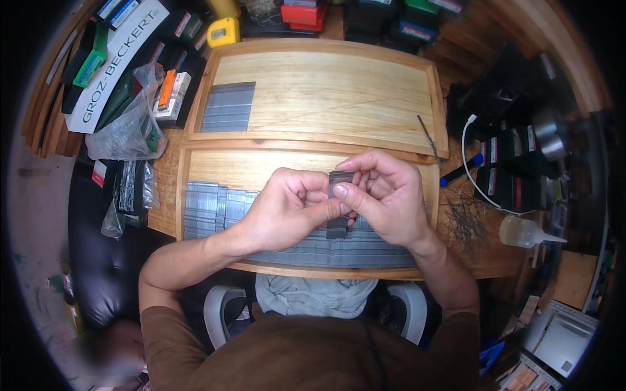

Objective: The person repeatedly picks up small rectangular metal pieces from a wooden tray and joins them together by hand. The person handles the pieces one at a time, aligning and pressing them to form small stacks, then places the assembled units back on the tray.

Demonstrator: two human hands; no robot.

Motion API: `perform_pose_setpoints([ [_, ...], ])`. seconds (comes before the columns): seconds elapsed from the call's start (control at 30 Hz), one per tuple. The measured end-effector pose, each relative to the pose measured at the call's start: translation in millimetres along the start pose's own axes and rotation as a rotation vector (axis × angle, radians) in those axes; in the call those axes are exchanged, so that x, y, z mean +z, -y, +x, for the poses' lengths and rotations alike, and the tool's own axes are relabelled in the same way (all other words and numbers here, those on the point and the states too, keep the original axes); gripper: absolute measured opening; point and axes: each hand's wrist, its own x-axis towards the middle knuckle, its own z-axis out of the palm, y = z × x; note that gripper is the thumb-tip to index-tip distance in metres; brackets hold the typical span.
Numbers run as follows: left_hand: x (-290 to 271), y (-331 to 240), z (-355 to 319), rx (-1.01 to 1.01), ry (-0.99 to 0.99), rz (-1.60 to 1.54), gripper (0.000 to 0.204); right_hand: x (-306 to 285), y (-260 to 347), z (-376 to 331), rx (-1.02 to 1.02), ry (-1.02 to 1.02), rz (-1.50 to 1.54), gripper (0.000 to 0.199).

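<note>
My left hand (280, 207) and my right hand (391, 199) meet over the near wooden tray (261, 161). Between them is a small stack of thin dark metal strips (337, 229), held upright. Both thumbs press on its front, and the fingers partly hide it. Below, rows of grey metal strips (205, 208) lie packed side by side along the near part of the tray. My hands and forearms cover some of these rows. The far wooden tray (326, 88) holds a smaller grey block of strips (228, 107) at its left end.
Left of the trays lie a clear plastic bag (127, 140), boxes and an orange lighter-like object (167, 89). At right are a blue-handled tool (462, 171), scattered thin dark pieces (464, 218), a white cable (464, 146) and a squeeze bottle (520, 232). A yellow case (223, 32) stands behind.
</note>
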Motion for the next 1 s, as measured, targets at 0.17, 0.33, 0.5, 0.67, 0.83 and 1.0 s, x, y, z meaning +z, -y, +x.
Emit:
perform_pose_setpoints([
  [0.17,-3,2,-3,0.006,0.025,0.014,0.016,3,2,-1,0.046,-0.003,0.062,0.023],
  [0.33,-3,-20,-13,-0.037,0.112,0.011,0.012,10,23,-6,0.013,0.026,-0.007,0.025],
  [0.5,39,-44,-69,0.043,0.158,0.088,0.014,30,63,-61,-0.186,0.063,-0.346,0.027],
  [0.67,69,33,-123,-0.223,0.135,-0.134,0.017,53,39,-155,0.253,0.061,-0.135,0.026],
  [0.83,63,102,-108,-0.558,0.038,-0.221,0.018,45,-50,-192,0.642,-0.149,0.36,0.02],
  [1.0,55,110,-89,-0.537,0.067,-0.211,0.018,46,-78,-188,0.544,-0.317,0.445,0.018],
])
